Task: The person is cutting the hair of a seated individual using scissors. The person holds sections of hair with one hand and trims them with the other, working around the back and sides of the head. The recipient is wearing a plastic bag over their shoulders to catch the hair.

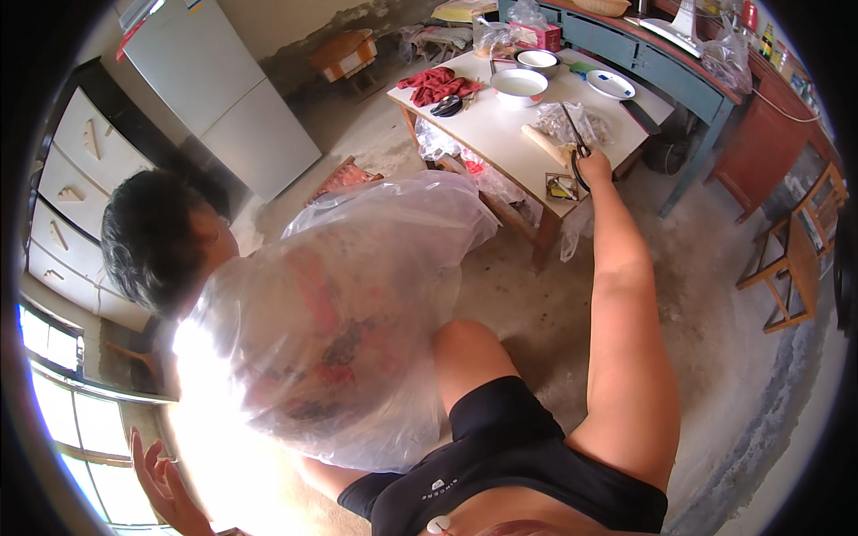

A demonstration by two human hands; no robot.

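My right hand (594,166) reaches to the near right corner of a white-topped table (496,134) and grips a pair of black scissors (578,137) by the handles. Under the scissors are a pale, rolled item (544,143) and a crumpled clear plastic bag (582,124). A small open box (562,187) lies beside the hand. My left hand (163,482) is raised at the lower left, empty, its fingers apart. Between my arms sits a person with short dark hair (154,234), turned away, shoulders and back covered by a clear plastic sheet (348,321).
On the table are an enamel basin (519,87), a red cloth (436,86), an oval plate (610,85) and a black phone (639,116). A blue desk (603,37) stands behind it, a wooden chair (781,268) at right, a refrigerator (221,87) at upper left.
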